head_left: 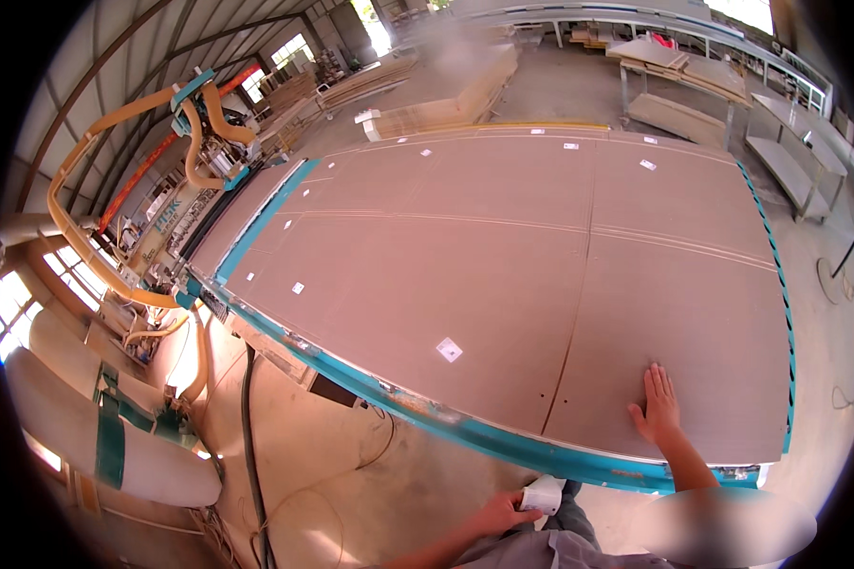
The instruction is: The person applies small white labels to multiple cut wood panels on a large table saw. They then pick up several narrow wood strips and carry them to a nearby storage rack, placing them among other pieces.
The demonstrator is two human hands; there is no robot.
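My right hand [659, 408] lies flat with fingers stretched on the near right brown panel [683, 322]. Down by my body, my left hand [503, 514] is closed on a roll of white labels [542, 494]. The panel belongs to a large brown sheet cut into several pieces, with thin grooves between them. White stickers dot the pieces, among them a larger sticker [449, 350] left of my right hand. Two small dark holes show near the groove on that side.
The sheet rests on a machine bed with a teal edge [503, 457]. A cutting machine with orange hoses [199, 133] stands at the far left. Stacked boards [446, 104] lie behind the bed, and metal tables [678, 71] stand at the back right. A dark cable [249, 436] runs along the floor.
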